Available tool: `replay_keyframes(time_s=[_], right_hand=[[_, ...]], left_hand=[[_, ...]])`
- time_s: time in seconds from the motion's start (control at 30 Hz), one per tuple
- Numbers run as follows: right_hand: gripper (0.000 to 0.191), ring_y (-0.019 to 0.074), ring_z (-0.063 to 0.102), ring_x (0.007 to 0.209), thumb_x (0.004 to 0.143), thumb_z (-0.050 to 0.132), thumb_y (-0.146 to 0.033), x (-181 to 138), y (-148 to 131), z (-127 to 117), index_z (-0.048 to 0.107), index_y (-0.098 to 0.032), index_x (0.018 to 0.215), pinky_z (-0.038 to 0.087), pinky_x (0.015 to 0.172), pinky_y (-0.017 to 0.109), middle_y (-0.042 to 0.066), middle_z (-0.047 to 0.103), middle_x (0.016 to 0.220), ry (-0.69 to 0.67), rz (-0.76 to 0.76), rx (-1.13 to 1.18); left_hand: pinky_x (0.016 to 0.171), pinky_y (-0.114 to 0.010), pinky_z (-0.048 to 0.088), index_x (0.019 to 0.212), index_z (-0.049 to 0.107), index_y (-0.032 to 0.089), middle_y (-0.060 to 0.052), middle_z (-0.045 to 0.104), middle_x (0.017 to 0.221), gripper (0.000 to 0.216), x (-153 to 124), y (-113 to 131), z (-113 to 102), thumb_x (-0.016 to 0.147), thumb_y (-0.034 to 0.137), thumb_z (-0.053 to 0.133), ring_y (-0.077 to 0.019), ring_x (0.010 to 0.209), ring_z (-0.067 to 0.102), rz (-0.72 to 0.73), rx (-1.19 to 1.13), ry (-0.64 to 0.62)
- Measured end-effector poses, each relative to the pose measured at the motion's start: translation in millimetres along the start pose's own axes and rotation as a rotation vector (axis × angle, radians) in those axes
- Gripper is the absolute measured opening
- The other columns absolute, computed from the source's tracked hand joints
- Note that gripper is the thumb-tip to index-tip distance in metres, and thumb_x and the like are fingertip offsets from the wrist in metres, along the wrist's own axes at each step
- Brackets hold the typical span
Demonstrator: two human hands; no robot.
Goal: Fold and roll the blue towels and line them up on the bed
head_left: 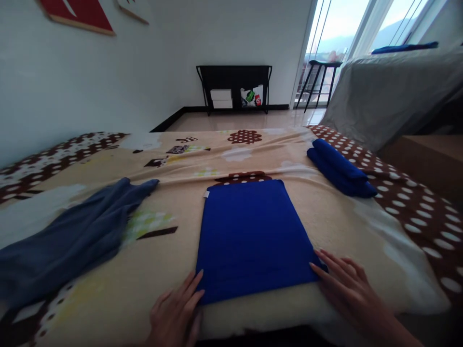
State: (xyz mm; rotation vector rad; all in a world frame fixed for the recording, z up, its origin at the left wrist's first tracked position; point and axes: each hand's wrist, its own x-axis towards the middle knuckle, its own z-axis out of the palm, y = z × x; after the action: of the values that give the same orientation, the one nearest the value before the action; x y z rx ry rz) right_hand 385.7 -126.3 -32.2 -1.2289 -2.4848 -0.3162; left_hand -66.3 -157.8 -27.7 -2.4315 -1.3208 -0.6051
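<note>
A bright blue folded cloth (249, 236) lies flat before me, with a small white tag (206, 194) at its far left corner. At the near left corner, the fingertips of my left hand (177, 308) rest on the cloth's edge; its fingers are stretched out. My right hand (347, 284) touches the near right corner, fingers extended and spread, with a bit of blue fabric showing between them. Off to the left lies a rumpled grey-blue garment (83, 226). A rolled or folded blue cloth (340, 168) sits at the right.
Everything lies on a bed with a patterned cream and brown blanket (173, 260). Beyond it stand a black rack (235, 77) with white boxes and a black stool (321, 77) by the window. A sheet-covered piece of furniture (398, 91) at right bears another blue cloth (405, 48).
</note>
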Motion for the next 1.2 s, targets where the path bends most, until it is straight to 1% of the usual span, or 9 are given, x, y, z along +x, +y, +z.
replay_keyframes(time_s=[0.17,0.43,0.57,0.63,0.77,0.83,0.93,1.07,1.2], right_hand=[[0.033,0.0237,0.061,0.110,0.093,0.059,-0.022,3,10,5,0.065,-0.034,0.123,0.035,0.098,0.044,0.005,0.065,0.121,0.132,0.101,0.002],[0.024,0.0182,0.061,0.095,0.095,0.057,-0.025,6,28,-18,0.069,-0.037,0.112,0.042,0.088,0.038,0.003,0.064,0.103,0.067,0.047,0.166],[0.018,0.0187,0.061,0.098,0.096,0.052,-0.026,13,27,-21,0.068,-0.029,0.105,0.045,0.088,0.036,0.005,0.064,0.106,-0.070,0.057,0.264],[0.017,0.0215,0.061,0.099,0.095,0.051,-0.026,18,19,-10,0.067,-0.025,0.098,0.045,0.087,0.039,0.006,0.064,0.109,-0.035,0.138,0.210],[0.019,0.0315,0.060,0.103,0.091,0.052,-0.022,38,-30,22,0.066,-0.021,0.104,0.039,0.092,0.052,0.014,0.062,0.123,0.303,0.414,-0.072],[0.032,0.0301,0.061,0.107,0.089,0.048,-0.014,53,-67,32,0.064,-0.022,0.116,0.039,0.093,0.049,0.013,0.063,0.125,0.363,0.310,-0.040],[0.050,0.0233,0.056,0.123,0.089,0.042,-0.010,70,-103,34,0.055,-0.022,0.136,0.040,0.098,0.039,0.006,0.061,0.134,0.220,-0.024,0.140],[0.055,0.0196,0.048,0.133,0.095,0.043,-0.015,57,-73,23,0.039,-0.017,0.150,0.033,0.109,0.037,0.005,0.051,0.145,0.061,-0.040,0.087],[0.056,0.0253,0.049,0.133,0.097,0.050,-0.029,30,-32,10,0.037,-0.020,0.151,0.027,0.113,0.046,0.006,0.054,0.141,0.100,0.109,-0.014]], left_hand=[[0.091,-0.038,0.039,0.106,0.063,0.027,-0.006,0.071,0.109,0.018,7,-11,0,0.091,0.019,0.057,-0.0231,0.104,0.063,-0.144,-0.097,0.039],[0.084,-0.028,0.046,0.108,0.062,0.027,0.000,0.072,0.096,0.026,28,-24,-45,0.092,0.011,0.048,-0.0161,0.090,0.065,0.073,-0.200,-0.070],[0.073,-0.024,0.049,0.105,0.059,0.026,0.001,0.068,0.085,0.019,21,-29,-33,0.088,0.016,0.057,-0.0147,0.077,0.063,-0.068,-0.308,-0.136],[0.073,-0.027,0.048,0.105,0.058,0.025,0.001,0.068,0.085,0.019,19,-28,-18,0.087,0.019,0.057,-0.0154,0.077,0.064,-0.136,-0.261,-0.105],[0.081,-0.038,0.042,0.103,0.064,0.025,-0.005,0.070,0.096,0.022,35,14,14,0.083,0.016,0.057,-0.0224,0.088,0.064,-0.280,0.087,0.193],[0.088,-0.040,0.040,0.103,0.067,0.024,-0.006,0.071,0.100,0.026,51,50,26,0.085,0.010,0.055,-0.0224,0.093,0.064,-0.283,0.100,0.294],[0.101,-0.038,0.040,0.117,0.064,0.017,-0.009,0.071,0.113,0.037,68,86,38,0.088,0.005,0.044,-0.0215,0.113,0.062,-0.071,-0.095,0.257],[0.113,-0.037,0.033,0.132,0.054,0.006,-0.013,0.064,0.131,0.044,48,59,31,0.089,0.010,0.050,-0.0220,0.128,0.055,0.075,-0.009,0.088],[0.119,-0.050,0.017,0.136,0.055,0.016,-0.009,0.065,0.130,0.047,24,26,10,0.089,0.022,0.056,-0.0267,0.120,0.061,-0.107,0.163,0.075]])
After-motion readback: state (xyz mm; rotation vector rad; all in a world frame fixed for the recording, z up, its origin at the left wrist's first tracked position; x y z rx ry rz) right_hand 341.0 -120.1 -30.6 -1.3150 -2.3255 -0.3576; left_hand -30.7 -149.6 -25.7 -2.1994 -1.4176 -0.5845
